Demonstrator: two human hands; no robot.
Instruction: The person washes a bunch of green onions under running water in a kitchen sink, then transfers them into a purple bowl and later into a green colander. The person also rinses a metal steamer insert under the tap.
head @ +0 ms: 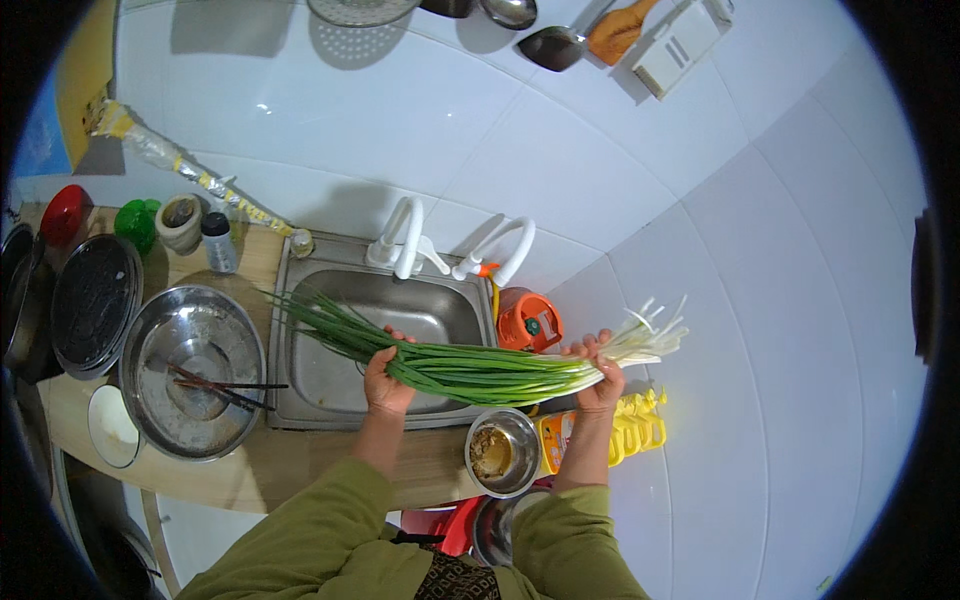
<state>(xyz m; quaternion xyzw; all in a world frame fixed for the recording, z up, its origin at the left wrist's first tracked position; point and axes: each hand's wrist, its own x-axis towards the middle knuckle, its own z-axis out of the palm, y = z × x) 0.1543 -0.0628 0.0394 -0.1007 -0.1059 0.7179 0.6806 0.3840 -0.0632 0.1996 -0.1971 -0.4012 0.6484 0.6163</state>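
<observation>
A long bunch of green onions (pixel 480 373) lies level across both hands, above a stainless steel sink (pixel 382 409). My left hand (pixel 388 379) grips the green leaves near their middle, and the leaf tips spread out past it to the left. Around the white stalks at the other end, my right hand (pixel 600 379) is closed, with the pale root ends fanning out beyond the fingers. Two white faucets, a left one (pixel 409 236) and a right one (pixel 517 247), stand behind the sink. Part of the basin is hidden under the onions.
Left of the sink stands a large steel basin (pixel 157 375) with chopsticks (pixel 217 386) in it. A small steel bowl (pixel 525 457) with food scraps sits by the front edge. Yellow bottles (pixel 634 435) and an orange gas cylinder (pixel 517 319) are at the right. Utensils hang on the tiled wall (pixel 600 142).
</observation>
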